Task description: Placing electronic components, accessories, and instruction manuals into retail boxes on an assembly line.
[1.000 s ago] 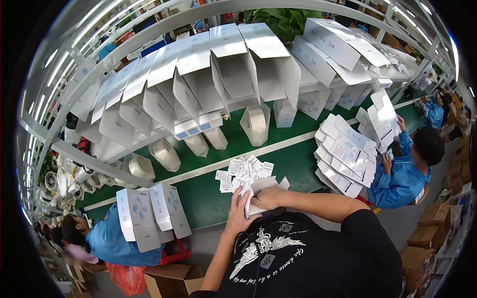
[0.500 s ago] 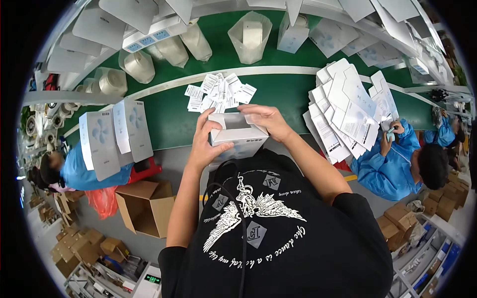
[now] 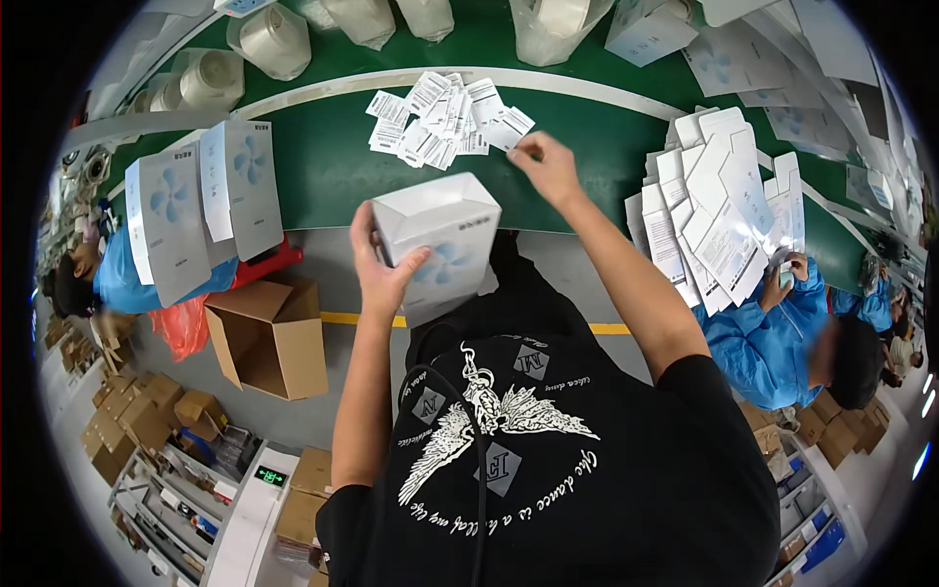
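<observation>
My left hand [image 3: 380, 269] is wrapped round the side of a white carton [image 3: 440, 225] with a pale blue fan-blade print. The carton is tilted in front of my body, near the table's front edge, and its top panel is closed. My right hand [image 3: 550, 171] reaches over the table, thumb and forefinger pinched together at the near edge of a small white printed card [image 3: 509, 128]. That card lies at the right end of a loose, overlapping heap of similar cards [image 3: 430, 127] on the green table.
Flattened white cartons [image 3: 719, 201] are heaped on the right, beside a co-worker in a blue smock [image 3: 758, 347]. White fan cartons [image 3: 176, 220] stand at the left. Bagged white parts [image 3: 269, 44] line the back. An open brown box [image 3: 264, 338] sits on the floor.
The carton's open top has been closed. My right hand has left the carton and moved to the cards, while my left hand keeps hold and has tilted the carton. The whole view has shifted.
</observation>
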### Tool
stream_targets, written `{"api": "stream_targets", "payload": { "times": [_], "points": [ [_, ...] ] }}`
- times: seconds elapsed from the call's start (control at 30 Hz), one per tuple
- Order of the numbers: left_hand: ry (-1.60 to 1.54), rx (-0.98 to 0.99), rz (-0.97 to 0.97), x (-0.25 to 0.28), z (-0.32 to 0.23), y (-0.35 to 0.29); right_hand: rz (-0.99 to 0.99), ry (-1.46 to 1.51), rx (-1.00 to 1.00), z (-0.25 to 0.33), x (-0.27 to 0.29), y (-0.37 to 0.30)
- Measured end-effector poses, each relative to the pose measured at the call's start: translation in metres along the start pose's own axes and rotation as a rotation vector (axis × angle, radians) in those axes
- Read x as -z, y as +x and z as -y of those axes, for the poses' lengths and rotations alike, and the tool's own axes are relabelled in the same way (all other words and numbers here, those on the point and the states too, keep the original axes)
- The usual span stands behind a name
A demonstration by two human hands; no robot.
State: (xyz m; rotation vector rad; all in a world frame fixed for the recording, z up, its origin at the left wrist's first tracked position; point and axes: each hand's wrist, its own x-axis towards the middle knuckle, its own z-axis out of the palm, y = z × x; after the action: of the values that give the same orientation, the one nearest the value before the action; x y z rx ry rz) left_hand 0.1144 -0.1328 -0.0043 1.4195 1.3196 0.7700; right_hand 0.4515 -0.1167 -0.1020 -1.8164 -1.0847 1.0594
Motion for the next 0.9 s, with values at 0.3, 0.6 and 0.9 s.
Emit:
{"api": "stream_targets", "payload": {
  "times": [0.3,0.6,0.9],
  "points": [
    [-0.9,0.382,-0.178,0.034,0.01,0.069,-0.409,-0.531,0.217,-0.047,-0.047,0.068],
    [-1.214,0.982,0.515,-0.051,0.133,0.014,-0.497,-0.472,-0.082,-0.033,-0.034,0.022],
    [-0.289,0.893,0.557,-0.007,0.081,0.043,-0.633,-0.716,-0.195,-0.011,-0.047,0.043]
  ]
}}
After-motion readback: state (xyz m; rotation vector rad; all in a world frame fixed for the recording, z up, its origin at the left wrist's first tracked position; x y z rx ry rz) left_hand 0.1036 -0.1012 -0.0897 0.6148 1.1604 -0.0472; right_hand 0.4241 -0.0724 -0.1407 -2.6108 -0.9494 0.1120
